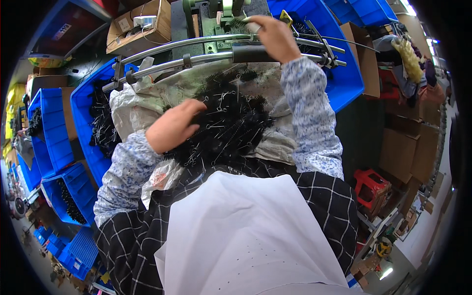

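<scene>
A heap of black-bristled wire brushes (pixel 226 120) with looped metal ends lies on a whitish sheet (pixel 275 140) over my lap. My left hand (pixel 174 127) hovers at the heap's left side, its thumb apart from the fingers, and no brush shows in it. Farther off, my right hand (pixel 276 38) reaches over the metal rails to the machine (pixel 216 29). Its fingers pinch together around a dark-bristled wire brush (pixel 239 22) at the machine's fixture. Something white sits at the fingertips; I cannot tell what it is.
Two curved metal rails (pixel 196 59) cross between me and the machine. A blue bin (pixel 81 105) of brushes stands on the left, another blue bin (pixel 349 73) on the right. A cardboard box (pixel 140 29) sits far left, a red stool (pixel 371 189) at the right.
</scene>
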`<state>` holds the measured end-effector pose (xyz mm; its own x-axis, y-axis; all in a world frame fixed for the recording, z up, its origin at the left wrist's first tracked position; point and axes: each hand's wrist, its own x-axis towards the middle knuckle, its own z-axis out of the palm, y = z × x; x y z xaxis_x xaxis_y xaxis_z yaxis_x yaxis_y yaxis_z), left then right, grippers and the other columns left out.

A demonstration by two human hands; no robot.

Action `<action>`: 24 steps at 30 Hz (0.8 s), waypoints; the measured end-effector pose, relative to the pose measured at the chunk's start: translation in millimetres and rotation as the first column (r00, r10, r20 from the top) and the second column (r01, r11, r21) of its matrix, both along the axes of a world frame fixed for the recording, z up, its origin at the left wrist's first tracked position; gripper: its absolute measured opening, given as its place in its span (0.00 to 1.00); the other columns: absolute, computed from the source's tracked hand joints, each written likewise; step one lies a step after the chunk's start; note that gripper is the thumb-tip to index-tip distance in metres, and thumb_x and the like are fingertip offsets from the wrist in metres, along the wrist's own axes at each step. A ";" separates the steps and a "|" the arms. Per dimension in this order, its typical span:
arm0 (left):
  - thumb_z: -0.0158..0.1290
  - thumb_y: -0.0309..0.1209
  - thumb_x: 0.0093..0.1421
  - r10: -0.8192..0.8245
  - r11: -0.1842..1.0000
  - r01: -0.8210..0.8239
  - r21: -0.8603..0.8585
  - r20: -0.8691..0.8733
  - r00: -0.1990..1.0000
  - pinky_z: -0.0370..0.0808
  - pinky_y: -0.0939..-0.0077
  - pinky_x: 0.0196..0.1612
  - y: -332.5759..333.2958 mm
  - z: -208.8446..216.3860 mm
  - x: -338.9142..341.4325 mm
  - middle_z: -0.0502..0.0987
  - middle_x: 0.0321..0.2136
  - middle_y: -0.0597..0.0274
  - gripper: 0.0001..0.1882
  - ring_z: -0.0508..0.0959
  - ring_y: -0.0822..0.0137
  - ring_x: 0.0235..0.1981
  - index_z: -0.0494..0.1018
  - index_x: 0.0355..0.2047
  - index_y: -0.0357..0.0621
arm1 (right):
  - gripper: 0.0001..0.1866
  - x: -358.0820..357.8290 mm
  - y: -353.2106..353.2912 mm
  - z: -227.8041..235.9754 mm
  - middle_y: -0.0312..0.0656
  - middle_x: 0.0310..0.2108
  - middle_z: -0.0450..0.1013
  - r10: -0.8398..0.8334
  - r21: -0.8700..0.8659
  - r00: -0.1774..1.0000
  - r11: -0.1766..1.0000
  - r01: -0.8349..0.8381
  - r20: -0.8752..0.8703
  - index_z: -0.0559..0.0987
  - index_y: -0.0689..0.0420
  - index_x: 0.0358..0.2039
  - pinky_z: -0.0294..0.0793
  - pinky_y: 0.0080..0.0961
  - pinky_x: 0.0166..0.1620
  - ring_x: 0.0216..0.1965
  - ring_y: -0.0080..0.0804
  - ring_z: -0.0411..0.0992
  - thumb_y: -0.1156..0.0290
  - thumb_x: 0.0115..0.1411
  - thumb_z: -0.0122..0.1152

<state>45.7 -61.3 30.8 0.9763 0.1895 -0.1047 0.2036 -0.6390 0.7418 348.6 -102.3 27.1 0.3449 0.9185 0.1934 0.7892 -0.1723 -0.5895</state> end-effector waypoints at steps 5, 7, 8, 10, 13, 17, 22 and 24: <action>0.51 0.23 0.50 -0.087 0.989 0.102 0.106 -0.138 0.987 0.70 0.63 0.42 -8.9 -11.2 10.2 0.66 0.40 0.50 0.19 0.72 0.51 0.38 0.66 0.43 0.43 | 0.11 44.6 20.1 -37.7 0.41 0.30 0.73 -0.177 0.065 0.803 0.983 0.171 0.569 0.78 0.50 0.36 0.69 0.35 0.38 0.34 0.39 0.71 0.73 0.51 0.52; 0.52 0.24 0.49 -0.078 0.992 0.102 0.073 -0.280 0.957 0.70 0.63 0.42 -11.0 -3.1 11.5 0.66 0.40 0.49 0.19 0.72 0.51 0.37 0.66 0.43 0.45 | 0.12 46.3 20.6 -44.4 0.40 0.30 0.73 -0.197 0.109 0.797 0.980 0.164 0.572 0.78 0.49 0.36 0.69 0.35 0.38 0.34 0.39 0.71 0.75 0.50 0.52; 0.52 0.24 0.49 -0.090 0.989 0.122 0.083 -0.316 0.945 0.70 0.63 0.42 -10.1 -0.5 12.8 0.66 0.40 0.49 0.18 0.72 0.51 0.37 0.66 0.43 0.46 | 0.12 49.2 18.5 -45.8 0.40 0.30 0.73 -0.204 0.116 0.800 0.979 0.169 0.564 0.78 0.49 0.36 0.69 0.35 0.38 0.34 0.39 0.71 0.75 0.50 0.52; 0.52 0.26 0.49 -0.110 0.982 0.161 0.100 -0.390 0.914 0.70 0.63 0.42 -9.5 2.8 13.7 0.65 0.40 0.48 0.16 0.72 0.50 0.37 0.67 0.41 0.47 | 0.13 51.5 17.1 -46.2 0.40 0.30 0.73 -0.213 0.126 0.801 0.977 0.172 0.560 0.78 0.49 0.36 0.69 0.35 0.38 0.35 0.39 0.71 0.75 0.49 0.52; 0.53 0.26 0.49 -0.104 0.978 0.141 0.151 -0.234 0.967 0.70 0.63 0.40 -9.5 -6.5 7.5 0.65 0.41 0.49 0.13 0.72 0.51 0.35 0.68 0.37 0.46 | 0.14 52.4 15.4 -44.4 0.39 0.31 0.73 -0.222 0.139 0.790 0.975 0.173 0.571 0.77 0.48 0.37 0.69 0.35 0.38 0.35 0.38 0.72 0.76 0.49 0.53; 0.52 0.26 0.49 -0.089 0.963 0.118 0.242 -0.127 0.988 0.68 0.65 0.40 -11.6 -0.3 9.3 0.64 0.42 0.50 0.09 0.71 0.52 0.35 0.68 0.33 0.45 | 0.14 56.3 20.1 -49.2 0.39 0.31 0.73 -0.177 0.124 0.792 0.984 0.129 0.585 0.77 0.48 0.37 0.68 0.35 0.40 0.36 0.37 0.71 0.76 0.49 0.53; 0.50 0.24 0.51 -0.086 0.966 0.099 0.241 -0.061 0.994 0.66 0.67 0.41 -9.9 15.2 5.6 0.65 0.42 0.54 0.07 0.70 0.54 0.38 0.67 0.32 0.43 | 0.12 60.9 21.3 -48.3 0.43 0.32 0.73 -0.169 0.116 0.839 0.985 0.127 0.517 0.77 0.50 0.37 0.68 0.36 0.41 0.37 0.40 0.71 0.73 0.51 0.54; 0.49 0.23 0.51 -0.026 0.985 0.033 0.168 -0.046 0.999 0.66 0.67 0.41 -7.1 22.0 2.3 0.66 0.41 0.55 0.07 0.70 0.54 0.38 0.66 0.33 0.42 | 0.08 48.3 25.6 -34.1 0.48 0.29 0.73 -0.162 0.159 0.911 0.981 0.108 0.380 0.78 0.55 0.31 0.70 0.36 0.39 0.35 0.45 0.71 0.75 0.51 0.52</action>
